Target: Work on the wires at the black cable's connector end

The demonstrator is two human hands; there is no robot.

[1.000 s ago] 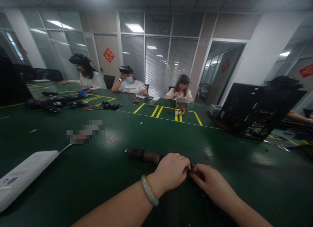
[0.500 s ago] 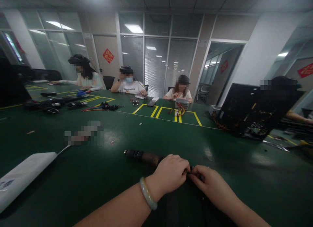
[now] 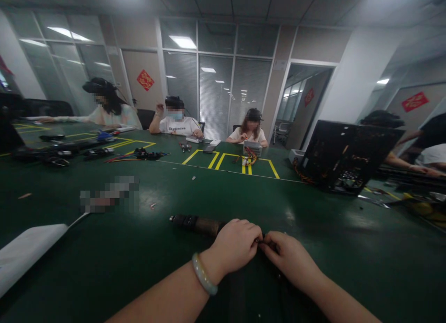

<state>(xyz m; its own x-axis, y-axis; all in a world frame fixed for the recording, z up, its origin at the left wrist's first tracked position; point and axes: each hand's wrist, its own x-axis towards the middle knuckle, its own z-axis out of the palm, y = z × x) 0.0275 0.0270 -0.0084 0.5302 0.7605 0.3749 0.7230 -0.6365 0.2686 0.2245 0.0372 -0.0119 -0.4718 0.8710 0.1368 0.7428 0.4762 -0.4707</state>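
A dark cylindrical tool [image 3: 205, 225], with a brownish middle and a small metal tip at its left end, lies across the green table in front of me. Its exact kind is unclear. My left hand [image 3: 235, 246], with a pale bangle on the wrist, is closed over the tool's right part and hides it. Just to the right, my right hand [image 3: 291, 255] pinches thumb and fingers together at the tool's right end, its fingertips meeting those of my left hand. Whatever small dark piece lies between the fingertips is mostly hidden.
At left, a long white slab-like object [image 3: 31, 248] has a white cable running from it. A black computer case [image 3: 344, 156] stands at right. Black cables [image 3: 62, 151] and yellow tape marks [image 3: 223, 161] lie farther back. Several people sit around the table.
The whole view has shifted a little, so things appear farther left. My hands keep the same closed grip around the tool's right end.
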